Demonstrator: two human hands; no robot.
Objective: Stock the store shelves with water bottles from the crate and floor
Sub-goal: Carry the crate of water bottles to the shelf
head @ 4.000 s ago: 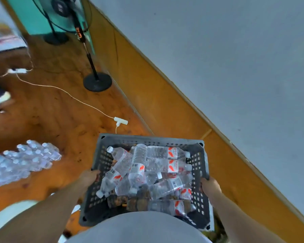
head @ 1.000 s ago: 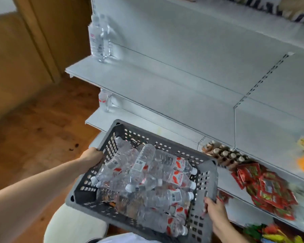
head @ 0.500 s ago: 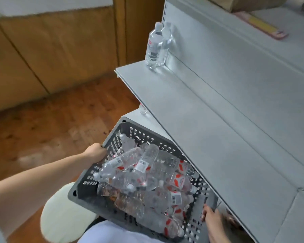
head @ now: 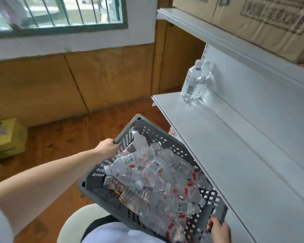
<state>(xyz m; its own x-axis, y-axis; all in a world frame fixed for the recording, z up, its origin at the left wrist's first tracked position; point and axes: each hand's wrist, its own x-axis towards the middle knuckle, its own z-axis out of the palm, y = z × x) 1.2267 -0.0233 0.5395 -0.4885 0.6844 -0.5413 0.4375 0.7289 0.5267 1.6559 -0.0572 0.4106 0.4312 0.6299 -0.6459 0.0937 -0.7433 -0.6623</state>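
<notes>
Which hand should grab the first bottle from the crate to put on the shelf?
Probably the right hand: it grips the crate at its near corner beside the shelf edge, while the left hand holds the rim on the side away from the shelf.

A single head-worn wide-angle view looks forward and steeply down, close above the crate [head: 125, 137]. The shelf [head: 218, 155] is near on the right, with the floor [head: 60, 137] and window [head: 60, 13] farther off on the left.

soft daylight enters through the barred window [head: 58, 13], leaving the room evenly bright. motion blur smears the edges, and wide-angle distortion bends the shelf [head: 218, 137] lines.
</notes>
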